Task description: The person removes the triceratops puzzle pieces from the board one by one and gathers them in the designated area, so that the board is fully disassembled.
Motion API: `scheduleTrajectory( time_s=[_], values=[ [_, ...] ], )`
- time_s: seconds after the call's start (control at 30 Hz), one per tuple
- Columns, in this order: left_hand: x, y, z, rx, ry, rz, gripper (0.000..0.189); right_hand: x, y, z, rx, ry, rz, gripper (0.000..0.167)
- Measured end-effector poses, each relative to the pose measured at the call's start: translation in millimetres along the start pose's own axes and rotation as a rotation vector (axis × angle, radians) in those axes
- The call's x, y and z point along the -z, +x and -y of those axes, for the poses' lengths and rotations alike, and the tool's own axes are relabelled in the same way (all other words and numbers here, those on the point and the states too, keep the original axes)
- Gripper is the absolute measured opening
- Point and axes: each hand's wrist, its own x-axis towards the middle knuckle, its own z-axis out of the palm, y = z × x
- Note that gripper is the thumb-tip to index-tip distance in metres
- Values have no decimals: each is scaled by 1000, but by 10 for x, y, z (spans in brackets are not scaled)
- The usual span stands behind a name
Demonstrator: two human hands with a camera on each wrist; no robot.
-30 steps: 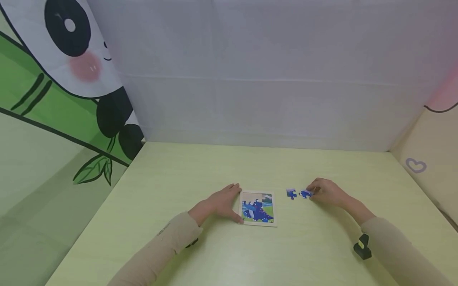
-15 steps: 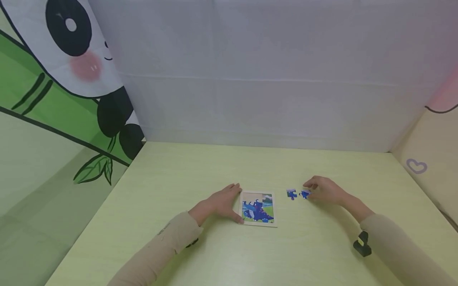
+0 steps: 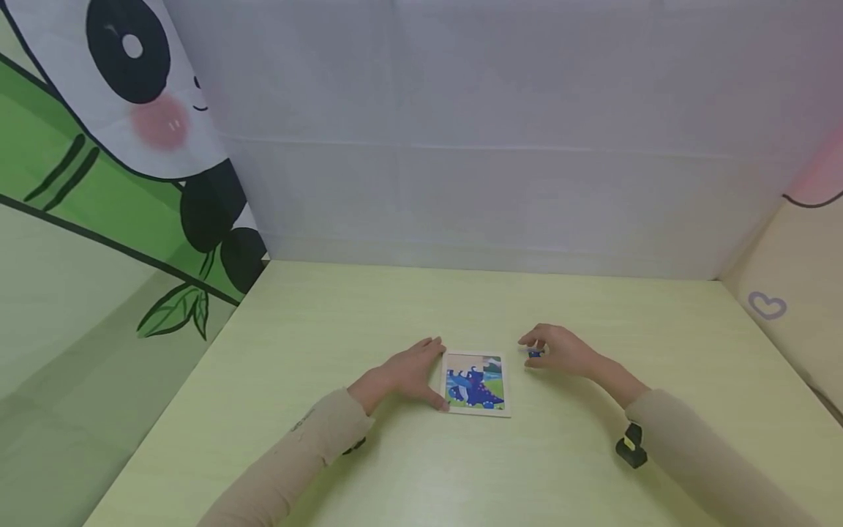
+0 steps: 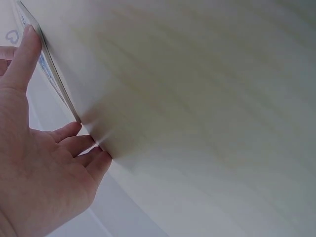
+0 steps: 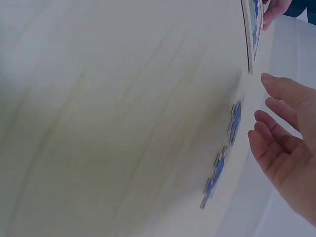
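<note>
My left hand [image 3: 410, 375] rests at the left side of a small wooden jigsaw puzzle board [image 3: 477, 414] with a blue dinosaur picture. In the left wrist view its thumb [image 4: 25, 58] lies on one corner of the board, while the other fingers spread to the far corner. Bare wood shows in the upper left of the picture. To the right of the board, my right hand [image 3: 568, 353] hovers over the loose pieces with thumb and fingers apart, holding nothing. One blue puzzle piece [image 5: 235, 122] lies nearest the board, a second puzzle piece [image 5: 214, 177] beside it; the hand hides the second in the head view.
A pale wood-look table [image 3: 369, 315] carries everything. Behind it hangs a plain light cloth [image 3: 461, 197]. A panda-print cloth [image 3: 112, 146] borders the left, and a cream panel with a heart [image 3: 767, 305] the right.
My right hand has moved left from the right-hand puzzle piece to above the left-hand one, its fingers now parted. The left hand and the board stay in place.
</note>
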Motion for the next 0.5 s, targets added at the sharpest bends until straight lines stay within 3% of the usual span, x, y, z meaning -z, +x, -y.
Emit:
scheduleTrajectory(
  time_s=[0.13,0.5],
  values=[
    [0,3,4,0,4,4,106,-110,94,89,3,16,18,36],
    [-7,11,5,5,-1,3,106,-275,245,308,-115,124,91,36]
  ],
)
